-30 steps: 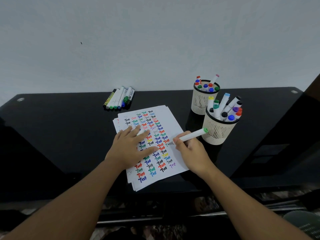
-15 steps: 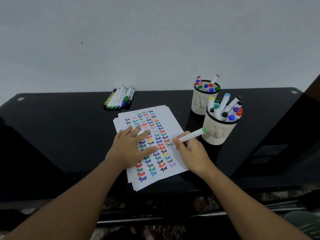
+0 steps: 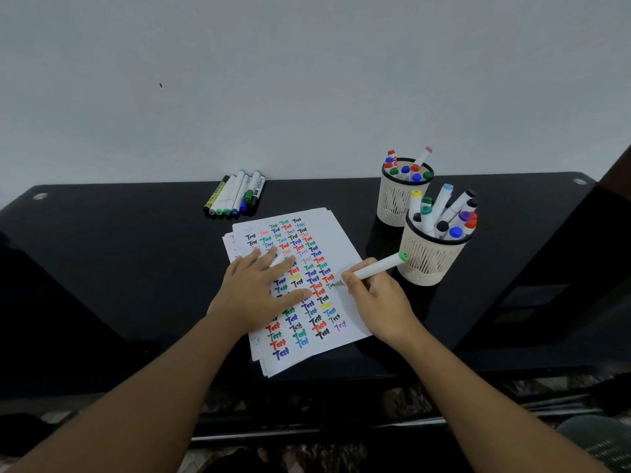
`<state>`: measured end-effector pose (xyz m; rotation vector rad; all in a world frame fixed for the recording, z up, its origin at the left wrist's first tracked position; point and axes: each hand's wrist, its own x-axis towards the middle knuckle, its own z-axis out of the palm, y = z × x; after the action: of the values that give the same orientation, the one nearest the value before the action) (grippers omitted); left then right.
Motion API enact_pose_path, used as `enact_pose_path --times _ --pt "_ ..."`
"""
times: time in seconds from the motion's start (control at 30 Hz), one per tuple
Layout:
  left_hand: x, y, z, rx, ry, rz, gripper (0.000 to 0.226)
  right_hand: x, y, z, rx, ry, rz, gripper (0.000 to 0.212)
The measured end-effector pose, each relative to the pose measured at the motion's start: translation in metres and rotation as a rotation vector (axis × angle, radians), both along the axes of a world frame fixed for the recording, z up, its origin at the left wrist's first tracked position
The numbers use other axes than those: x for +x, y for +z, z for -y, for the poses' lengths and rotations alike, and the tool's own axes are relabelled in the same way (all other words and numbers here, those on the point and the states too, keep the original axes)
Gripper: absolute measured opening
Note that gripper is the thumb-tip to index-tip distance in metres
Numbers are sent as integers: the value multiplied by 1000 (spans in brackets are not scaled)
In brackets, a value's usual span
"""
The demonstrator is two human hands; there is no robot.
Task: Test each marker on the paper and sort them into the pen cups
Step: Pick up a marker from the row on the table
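The left hand (image 3: 254,290) lies flat with fingers spread on the paper (image 3: 336,244), most likely to pin the loose stack against the slick black desk (image 3: 119,268) so the sheet does not slide under the pen strokes. The right hand (image 3: 377,302) grips a white marker (image 3: 375,268) in a writing hold, fingers curled round the barrel near the tip, which touches the paper at the right end of a row of coloured test words; its green-ended back points up and right toward the near cup (image 3: 431,259). That cup stands just beside the writing hand, probably so a tested marker can be dropped in with a short reach, and the far cup (image 3: 397,198) sits just behind it. Both cups hold markers upright. The untested markers (image 3: 235,198) lie side by side at the far edge, left of the paper, well apart from both hands.
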<state>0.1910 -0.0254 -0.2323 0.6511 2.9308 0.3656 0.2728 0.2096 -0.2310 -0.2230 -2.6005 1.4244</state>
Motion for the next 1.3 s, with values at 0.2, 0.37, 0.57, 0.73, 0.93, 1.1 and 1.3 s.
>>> enact_pose_path --times 0.2,0.37,0.57,0.73,0.93,1.1,1.3 --pt "-1 0 0 1 -2 -6 87 1 2 1 -37 -16 -1 17" --pt "0 0 1 -6 -4 -3 87 1 5 3 2 -12 13 17" --pt "0 2 -1 0 -5 -9 87 4 9 3 13 -10 1 18" --pt "1 0 0 47 -1 -28 85 4 8 4 -24 -10 19 17" --pt "-1 -7 3 200 1 -156 59 5 8 4 -39 -16 -25 15" --pt "-1 -14 6 336 -40 -327 28 5 6 2 -232 27 -128 10" --pt "4 -8 5 374 3 -255 35 8 5 0 -132 80 -136 16"
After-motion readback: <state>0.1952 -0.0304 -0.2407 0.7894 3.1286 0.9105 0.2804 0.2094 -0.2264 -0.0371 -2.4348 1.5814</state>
